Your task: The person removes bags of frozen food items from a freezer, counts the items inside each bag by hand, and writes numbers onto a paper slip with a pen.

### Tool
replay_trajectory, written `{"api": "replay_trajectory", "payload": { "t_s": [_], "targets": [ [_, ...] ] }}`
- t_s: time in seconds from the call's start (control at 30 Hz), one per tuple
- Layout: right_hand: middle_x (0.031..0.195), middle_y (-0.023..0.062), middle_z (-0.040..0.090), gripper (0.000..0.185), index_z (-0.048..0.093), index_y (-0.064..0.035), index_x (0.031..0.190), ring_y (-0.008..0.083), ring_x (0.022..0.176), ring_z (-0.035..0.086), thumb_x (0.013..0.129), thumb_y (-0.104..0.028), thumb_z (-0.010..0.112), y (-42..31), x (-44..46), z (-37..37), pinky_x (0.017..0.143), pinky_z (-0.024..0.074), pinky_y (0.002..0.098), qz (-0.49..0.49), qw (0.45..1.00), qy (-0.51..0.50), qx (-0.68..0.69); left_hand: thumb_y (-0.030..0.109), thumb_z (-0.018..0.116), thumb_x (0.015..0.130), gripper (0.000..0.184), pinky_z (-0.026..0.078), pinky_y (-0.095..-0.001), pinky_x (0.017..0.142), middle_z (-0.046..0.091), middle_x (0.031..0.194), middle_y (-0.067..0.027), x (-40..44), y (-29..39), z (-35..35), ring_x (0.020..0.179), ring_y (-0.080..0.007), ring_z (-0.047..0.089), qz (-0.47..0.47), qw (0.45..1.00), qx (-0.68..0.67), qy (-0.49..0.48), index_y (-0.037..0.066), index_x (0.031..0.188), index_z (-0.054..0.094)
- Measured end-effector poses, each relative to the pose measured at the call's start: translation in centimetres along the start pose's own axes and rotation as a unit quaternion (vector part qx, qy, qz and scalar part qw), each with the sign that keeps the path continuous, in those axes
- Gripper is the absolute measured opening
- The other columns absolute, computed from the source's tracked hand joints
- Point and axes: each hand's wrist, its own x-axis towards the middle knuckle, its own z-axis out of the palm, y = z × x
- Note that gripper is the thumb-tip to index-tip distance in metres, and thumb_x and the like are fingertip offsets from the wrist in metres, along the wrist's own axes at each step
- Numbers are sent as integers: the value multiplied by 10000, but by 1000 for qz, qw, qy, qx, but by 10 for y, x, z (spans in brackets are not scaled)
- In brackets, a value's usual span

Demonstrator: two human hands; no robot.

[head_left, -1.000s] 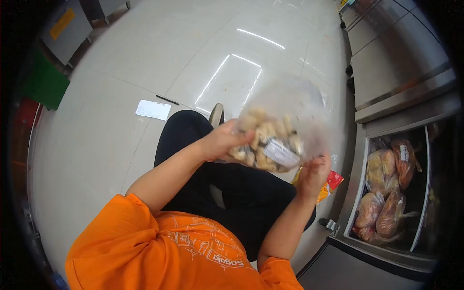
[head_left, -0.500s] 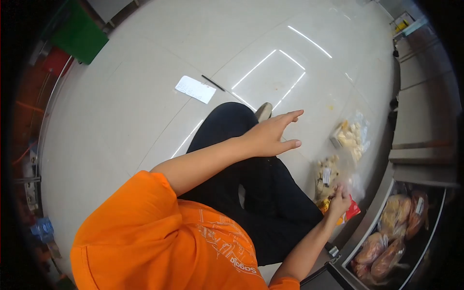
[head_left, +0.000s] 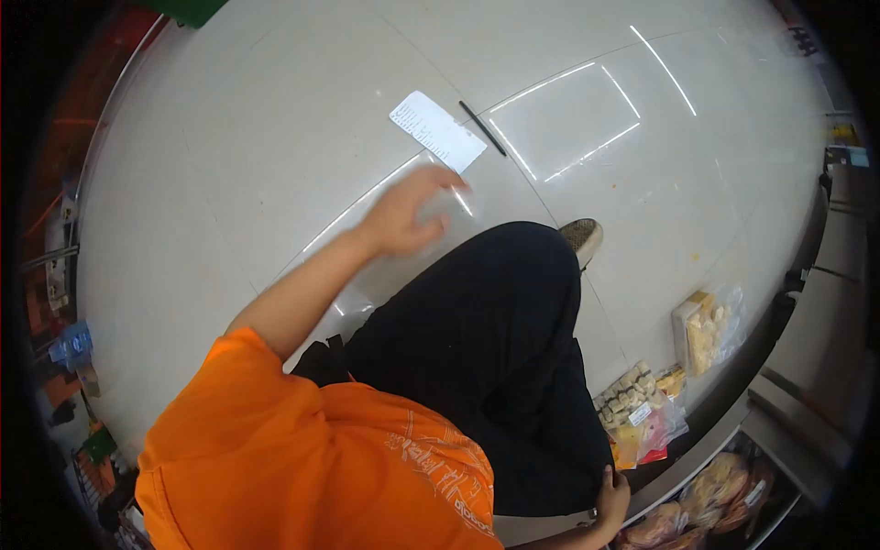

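Observation:
My left hand [head_left: 408,215], smeared by motion, hovers over the floor just below a white paper [head_left: 437,133] with writing on it. Its thumb and fingers are apart, holding nothing. Beside the paper lies a thin dark pen-like stick [head_left: 482,128]. My right hand [head_left: 612,498] is low at the right, against my dark trouser leg and close to the drawer edge, with its fingers partly showing and nothing visible in them. Near it on the floor is a bag of pale, dark-edged food pieces [head_left: 631,394] with a label, overlapping a red and yellow packet [head_left: 642,442].
A clear bag of yellowish pieces [head_left: 704,332] lies farther out by the cabinet. An open drawer [head_left: 770,513] at the lower right holds several bagged meat-like items [head_left: 715,490]. My shoe [head_left: 581,240] rests on the tiles. A shelf with a blue bottle pack [head_left: 71,344] stands left.
My left hand has swung left toward the paper. My right hand has left the red and yellow packet and come back beside my leg. The view has shifted.

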Motion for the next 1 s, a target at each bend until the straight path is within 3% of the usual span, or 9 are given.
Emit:
{"api": "replay_trajectory", "payload": {
  "t_s": [0.03, 0.1, 0.2, 0.33, 0.5, 0.8, 0.9, 0.93, 1.0],
  "targets": [
    [1080, 291, 709, 486, 691, 65, 1140, 391, 1036, 695, 895, -350, 759, -42, 4, -42, 895, 512, 438, 12, 988, -138, -69, 142, 710, 813, 468, 514, -383, 922, 636, 1188, -98, 1, -30, -5, 1057, -264, 629, -81, 995, 17, 47, 95, 1270, 621],
    [1100, 261, 699, 443, 658, 67, 1169, 324, 1039, 680, 877, -243, 780, -110, 22, -70, 905, 501, 407, -29, 990, -141, -1, 121, 714, 822, 428, 507, -362, 867, 645, 1113, -86, 3, -99, -20, 987, -207, 620, -180, 971, 53, 151, 83, 1238, 622],
    [967, 141, 695, 356, 656, 40, 1144, 201, 917, 663, 867, -140, 788, -239, 75, -58, 851, 525, 353, -269, 961, 41, 51, 169, 735, 821, 373, 486, -361, 856, 641, 1028, -55, 1, -152, -27, 924, -196, 620, -250, 935, 64, 242, 87, 1168, 625],
    [862, 109, 712, 311, 682, 4, 1132, 175, 793, 672, 872, -134, 781, -448, 121, -19, 744, 537, 315, -427, 898, -54, 94, 236, 753, 794, 291, 450, -354, 836, 605, 896, -12, 0, -154, -21, 861, -192, 620, -177, 943, 223, 171, 131, 1023, 608],
    [779, 136, 698, 328, 674, 22, 1091, 242, 713, 662, 827, -118, 808, -612, 153, 60, 693, 528, 348, -566, 802, -181, 58, 212, 781, 748, 281, 440, -342, 791, 605, 871, -11, 4, -159, -24, 818, -192, 599, -162, 952, 207, 157, 131, 963, 618],
    [713, 110, 673, 205, 666, 43, 920, 214, 681, 667, 761, -34, 771, -658, 149, 84, 667, 545, 345, -517, 844, -145, -17, 204, 781, 709, 267, 415, -335, 748, 599, 843, 16, 10, -165, -23, 784, -171, 577, -164, 952, 223, 134, 173, 955, 682],
    [769, 67, 673, 158, 631, 32, 886, 163, 750, 695, 778, 23, 747, -663, 155, 78, 679, 554, 301, -424, 852, -263, 157, 199, 782, 704, 257, 410, -334, 737, 598, 830, 20, 10, -168, -23, 782, -168, 575, -158, 953, 223, 133, 178, 945, 697],
    [849, 64, 659, 157, 588, 20, 877, 145, 790, 692, 799, 79, 712, -663, 153, 81, 711, 568, 274, -421, 786, -338, 301, 198, 783, 702, 252, 409, -333, 734, 598, 826, 21, 11, -168, -23, 782, -167, 575, -155, 953, 223, 133, 180, 940, 700],
    [901, 83, 654, 167, 575, 21, 891, 159, 786, 688, 803, 109, 686, -668, 141, 91, 744, 583, 285, -433, 752, -355, 349, 193, 784, 699, 244, 406, -333, 726, 592, 814, 20, 11, -169, -22, 774, -172, 570, -152, 953, 223, 137, 181, 930, 708]
  ]
}}
